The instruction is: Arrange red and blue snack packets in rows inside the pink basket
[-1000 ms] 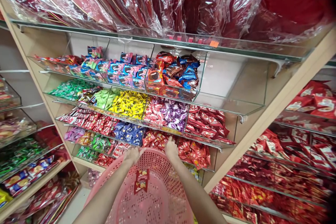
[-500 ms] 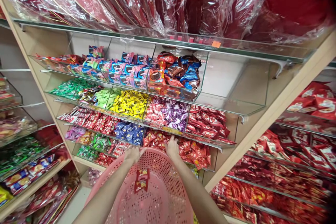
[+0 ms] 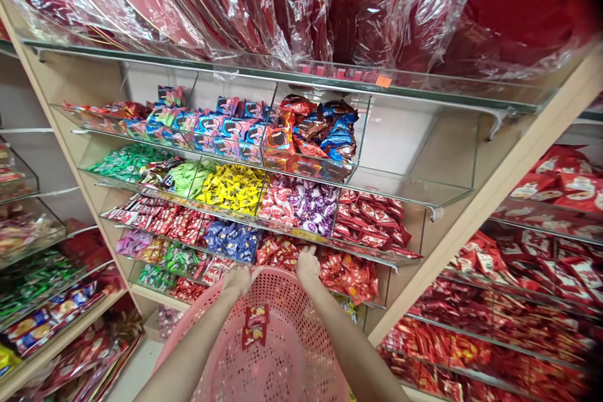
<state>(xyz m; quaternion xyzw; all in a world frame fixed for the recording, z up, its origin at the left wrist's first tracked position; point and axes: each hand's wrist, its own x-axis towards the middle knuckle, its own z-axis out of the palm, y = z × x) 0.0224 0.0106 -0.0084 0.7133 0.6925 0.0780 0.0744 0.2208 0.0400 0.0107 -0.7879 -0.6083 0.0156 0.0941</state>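
Head view: pink perforated basket (image 3: 282, 358) sits nearest, two red sachets (image 3: 254, 325) lying inside, its far rim clasped by the left hand (image 3: 238, 277). Right hand (image 3: 308, 264) reaches beyond the rim into the red sweet packets (image 3: 282, 251); finger closure cannot be told. Yellow sweets (image 3: 233, 187) lie on the shelf above.

The glass shelf edge (image 3: 301, 235) hangs low over the red packets (image 3: 282, 251) at centre frame, leaving a narrow slot. The pink basket (image 3: 282, 352) rim blocks below; the upper-right compartment (image 3: 414, 151) offers open room.
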